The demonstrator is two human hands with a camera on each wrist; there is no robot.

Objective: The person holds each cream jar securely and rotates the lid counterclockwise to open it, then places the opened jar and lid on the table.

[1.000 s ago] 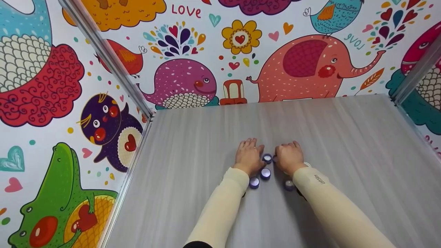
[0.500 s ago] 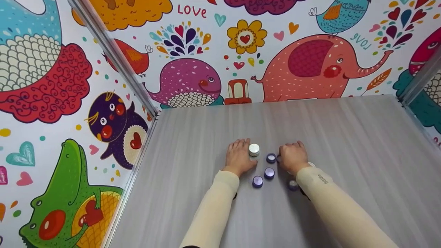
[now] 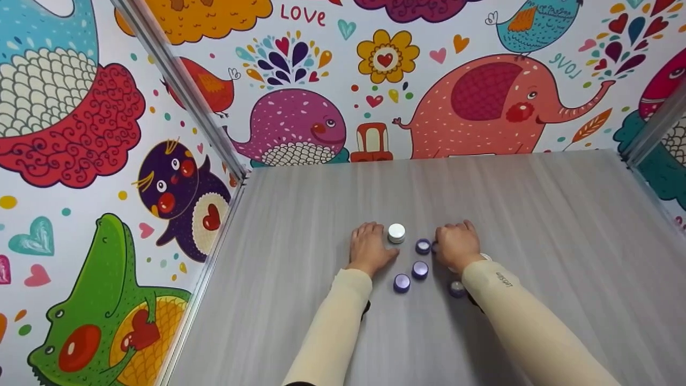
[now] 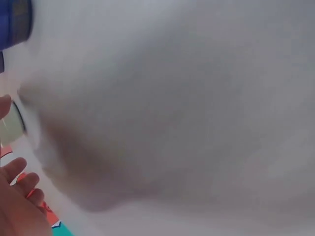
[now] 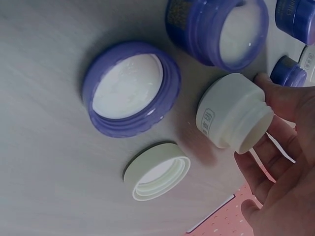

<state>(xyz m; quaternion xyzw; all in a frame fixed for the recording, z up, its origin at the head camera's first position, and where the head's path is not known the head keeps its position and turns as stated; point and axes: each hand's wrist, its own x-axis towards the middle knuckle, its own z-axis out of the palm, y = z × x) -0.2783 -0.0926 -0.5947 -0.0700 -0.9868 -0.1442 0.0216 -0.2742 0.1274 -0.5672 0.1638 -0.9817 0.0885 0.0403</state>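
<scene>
My left hand [image 3: 370, 249] rests on the table with fingers extended, just left of a closed white jar [image 3: 396, 233]. In the left wrist view, the hand's fingers [image 4: 27, 183] are spread beside that jar's pale side. My right hand [image 3: 457, 246] holds an open white jar [image 4: 11, 125]-like twin, best seen as the lidless white jar [image 5: 229, 105] in the right wrist view, between thumb and fingertips. From the head view the hand covers this jar. An upturned white lid [image 5: 156, 172] and an upturned purple lid [image 5: 125, 120] lie beside it, with an open purple jar [image 5: 194, 34] close by.
Several purple jars stand between my forearms, among them a small one [image 3: 423, 246], a middle one [image 3: 420, 269] and a nearer one [image 3: 402, 283]. The patterned wall [image 3: 300, 123] edges the grey table [image 3: 300, 214] at the back and sides.
My left hand has moved left, off the closed white jar, which now stands uncovered. The right hand keeps its place, and the head view has shifted slightly.
</scene>
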